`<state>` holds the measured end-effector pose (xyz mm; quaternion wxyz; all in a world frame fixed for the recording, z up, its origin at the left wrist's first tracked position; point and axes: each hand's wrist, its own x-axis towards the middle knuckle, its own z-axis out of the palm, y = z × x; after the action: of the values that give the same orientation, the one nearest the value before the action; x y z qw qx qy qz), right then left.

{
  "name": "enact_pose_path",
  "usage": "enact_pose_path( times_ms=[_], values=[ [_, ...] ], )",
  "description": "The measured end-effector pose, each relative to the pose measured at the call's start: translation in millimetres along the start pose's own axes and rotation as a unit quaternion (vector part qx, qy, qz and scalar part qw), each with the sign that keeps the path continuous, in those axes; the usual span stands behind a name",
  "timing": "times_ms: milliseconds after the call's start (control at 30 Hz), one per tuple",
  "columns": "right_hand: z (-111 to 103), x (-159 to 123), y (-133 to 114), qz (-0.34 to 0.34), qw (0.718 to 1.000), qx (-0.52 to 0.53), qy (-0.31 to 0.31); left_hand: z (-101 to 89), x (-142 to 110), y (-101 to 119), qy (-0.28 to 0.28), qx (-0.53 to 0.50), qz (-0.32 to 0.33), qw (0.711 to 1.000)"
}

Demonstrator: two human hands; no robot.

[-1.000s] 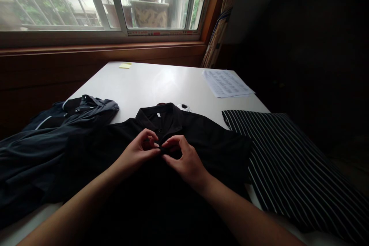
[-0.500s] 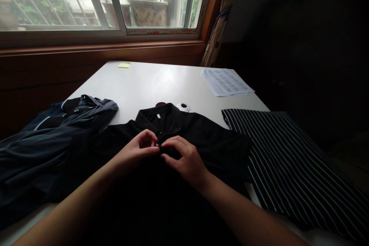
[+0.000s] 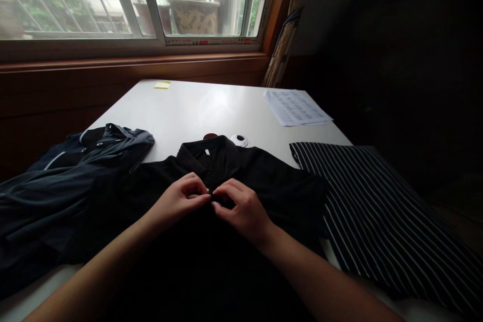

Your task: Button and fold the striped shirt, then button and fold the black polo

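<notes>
A black short-sleeved collared shirt (image 3: 271,176) lies spread front up, its collar pointing away from me. My left hand (image 3: 188,193) pinches the front placket below the collar between thumb and fingers. From the other side, my right hand (image 3: 241,206) pinches the same strip, its thumb and fingertips almost meeting those of the left. Any button between the fingertips is hidden by them and by the dark cloth. One small button shows faintly on the placket just above the hands.
A dark blue-grey shirt (image 3: 75,181) lies at the left, a black-and-white striped garment (image 3: 377,201) at the right. Beyond the collar, a white round object (image 3: 239,140) and a brown disc (image 3: 210,136) rest on the white table (image 3: 181,105). Printed papers (image 3: 296,107) and yellow sticky notes (image 3: 162,84) lie farther back.
My left fingers have curled in closer and the fingertips of both hands have drawn nearer on the placket. The garments have stayed in place.
</notes>
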<state>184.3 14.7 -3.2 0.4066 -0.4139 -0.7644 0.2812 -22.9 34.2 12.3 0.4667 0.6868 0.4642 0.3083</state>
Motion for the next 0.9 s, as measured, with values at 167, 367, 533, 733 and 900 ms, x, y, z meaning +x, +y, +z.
enact_pose_path(
  times_ms=[167, 367, 533, 733, 900],
  values=[
    [-0.7, 0.2, -0.4, 0.021, 1.000, -0.014, -0.017, 3.0, -1.8, -2.5, 0.009, 0.039, 0.031, 0.999],
    [-1.9, 0.3, 0.0, 0.045, 0.998, -0.005, -0.040, 7.6, -5.1, 4.5, 0.038, 0.126, 0.056, 0.990],
    [-1.6, 0.3, 0.9, 0.039, 0.998, -0.027, -0.043, 10.7, -7.4, 6.0, 0.048, 0.167, 0.069, 0.982],
    [0.9, -0.7, 8.5, -0.023, 0.995, -0.093, -0.037, 12.4, -8.5, 5.6, 0.029, 0.205, 0.082, 0.975],
    [1.2, -1.4, 12.7, -0.048, 0.990, -0.127, -0.043, 12.2, -8.4, 3.7, 0.018, 0.206, 0.082, 0.975]
  ],
)
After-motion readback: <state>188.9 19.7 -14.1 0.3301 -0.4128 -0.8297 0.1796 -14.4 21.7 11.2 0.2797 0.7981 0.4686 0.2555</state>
